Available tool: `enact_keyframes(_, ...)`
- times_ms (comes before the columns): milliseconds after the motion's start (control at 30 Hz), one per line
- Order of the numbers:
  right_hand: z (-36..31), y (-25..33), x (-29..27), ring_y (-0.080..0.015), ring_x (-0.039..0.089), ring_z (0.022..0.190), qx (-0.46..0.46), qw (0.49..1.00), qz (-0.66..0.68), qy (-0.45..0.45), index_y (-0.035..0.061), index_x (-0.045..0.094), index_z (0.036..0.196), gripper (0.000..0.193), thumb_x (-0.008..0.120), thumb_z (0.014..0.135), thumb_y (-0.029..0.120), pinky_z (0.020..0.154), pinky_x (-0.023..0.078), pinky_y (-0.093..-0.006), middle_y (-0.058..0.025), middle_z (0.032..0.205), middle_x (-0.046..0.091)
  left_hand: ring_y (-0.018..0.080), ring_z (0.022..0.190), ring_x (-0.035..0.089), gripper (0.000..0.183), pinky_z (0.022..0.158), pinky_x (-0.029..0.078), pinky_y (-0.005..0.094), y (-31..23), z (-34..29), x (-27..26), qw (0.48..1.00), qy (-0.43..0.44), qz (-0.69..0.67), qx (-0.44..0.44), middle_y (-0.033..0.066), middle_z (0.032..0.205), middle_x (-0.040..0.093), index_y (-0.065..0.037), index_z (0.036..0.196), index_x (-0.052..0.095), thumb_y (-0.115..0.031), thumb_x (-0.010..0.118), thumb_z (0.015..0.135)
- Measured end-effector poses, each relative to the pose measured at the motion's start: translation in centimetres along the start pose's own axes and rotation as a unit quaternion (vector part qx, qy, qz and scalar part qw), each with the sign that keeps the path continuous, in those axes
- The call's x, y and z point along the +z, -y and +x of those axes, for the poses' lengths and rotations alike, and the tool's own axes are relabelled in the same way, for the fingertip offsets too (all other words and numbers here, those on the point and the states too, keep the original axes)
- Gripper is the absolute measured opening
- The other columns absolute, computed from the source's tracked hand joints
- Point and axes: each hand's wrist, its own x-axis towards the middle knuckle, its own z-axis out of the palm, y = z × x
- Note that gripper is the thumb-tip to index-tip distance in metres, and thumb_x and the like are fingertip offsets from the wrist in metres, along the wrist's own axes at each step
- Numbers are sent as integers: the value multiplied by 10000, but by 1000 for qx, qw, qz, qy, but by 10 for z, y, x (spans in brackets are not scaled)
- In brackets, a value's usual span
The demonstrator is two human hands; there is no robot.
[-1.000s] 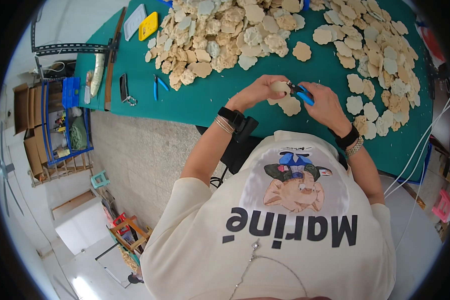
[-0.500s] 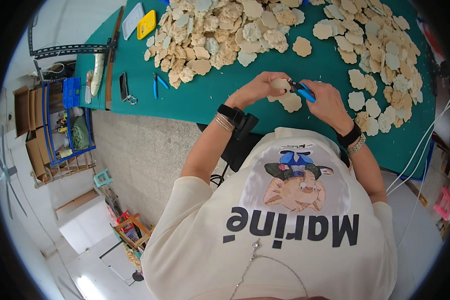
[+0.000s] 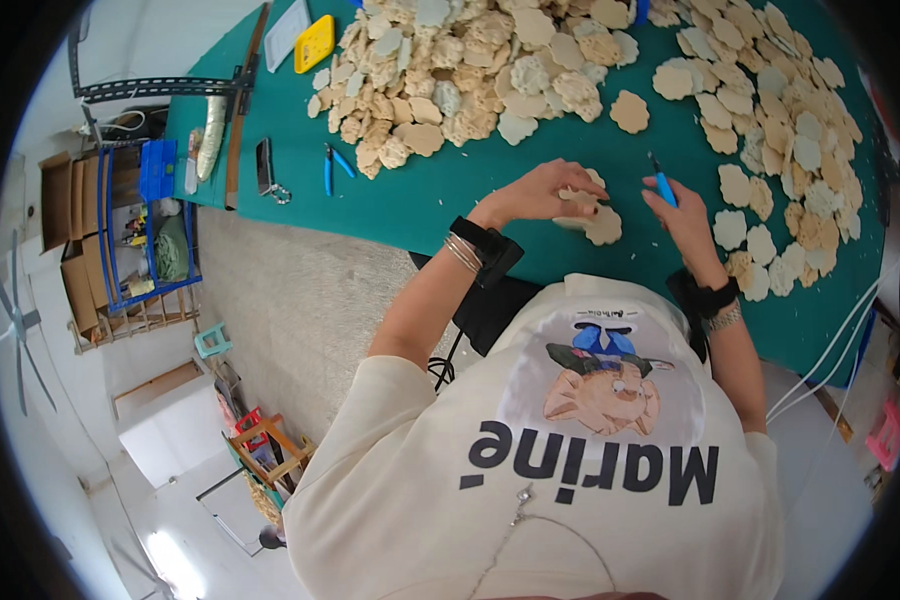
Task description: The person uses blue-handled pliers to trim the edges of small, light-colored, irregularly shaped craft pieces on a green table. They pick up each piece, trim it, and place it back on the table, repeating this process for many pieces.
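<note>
In my right hand (image 3: 685, 222) is a pair of blue-handled nippers (image 3: 664, 188), its dark jaws pointing away from me, above the green table. My left hand (image 3: 542, 192), to the left of it, has its fingers curled over a flat cream scalloped piece (image 3: 574, 196), thumb and fingertips at its edge. Beside and partly under that hand lies another scalloped piece (image 3: 604, 227). A further one shows just beyond the fingertips. The nippers are apart from all these pieces.
A large heap of cream and pale grey scalloped pieces (image 3: 470, 75) covers the far table (image 3: 370, 205). Another heap (image 3: 780, 130) lies at the right. One piece (image 3: 629, 111) sits between them. Blue-handled pliers (image 3: 334, 169), a phone (image 3: 264, 167) and a yellow tray (image 3: 314, 44) lie left.
My right hand has moved right with the nippers, away from the left hand. My left hand has lowered its piece to the pieces on the table. The whole view has shifted slightly.
</note>
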Motion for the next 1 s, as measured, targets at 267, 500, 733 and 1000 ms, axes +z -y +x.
enact_keyframes(267, -6, -15, -17, -105, 568, 811, 182, 961, 193, 72, 89, 529, 1153, 344, 568, 877, 290, 721, 506, -286, -13, 900, 596, 290, 935, 635, 197, 766, 512, 379, 41, 40, -51, 891, -347, 180, -232, 155, 1080, 648, -31, 1038, 691, -47, 648, 847)
enact_keyframes(500, -8, -22, -13, -94, 557, 814, 140, 975, 168, 49, 92, 526, 1149, 312, 545, 887, 260, 735, 464, -274, -24, 920, 608, 385, 1025, 584, 452, 831, 499, 460, 31, 75, -81, 818, -207, 537, 1, 151, 1235, 538, -89, 1225, 575, -17, 670, 789)
enact_keyframes(733, -8, -33, -4, -100, 564, 744, 118, 981, 148, 41, 70, 534, 1124, 292, 566, 870, 210, 656, 469, -255, -38, 874, 612, 385, 914, 637, 367, 766, 515, 476, 47, 57, -82, 883, -242, 374, -151, 153, 1029, 648, -87, 1156, 619, -108, 692, 796)
enact_keyframes(1000, -5, -31, 14, -178, 614, 692, 52, 994, 85, 52, 20, 558, 1091, 314, 597, 845, 211, 655, 488, -308, -96, 773, 627, 402, 1032, 594, 508, 895, 509, 441, 48, -20, -14, 912, -248, 324, -49, 199, 1329, 489, -70, 1220, 630, -44, 716, 721)
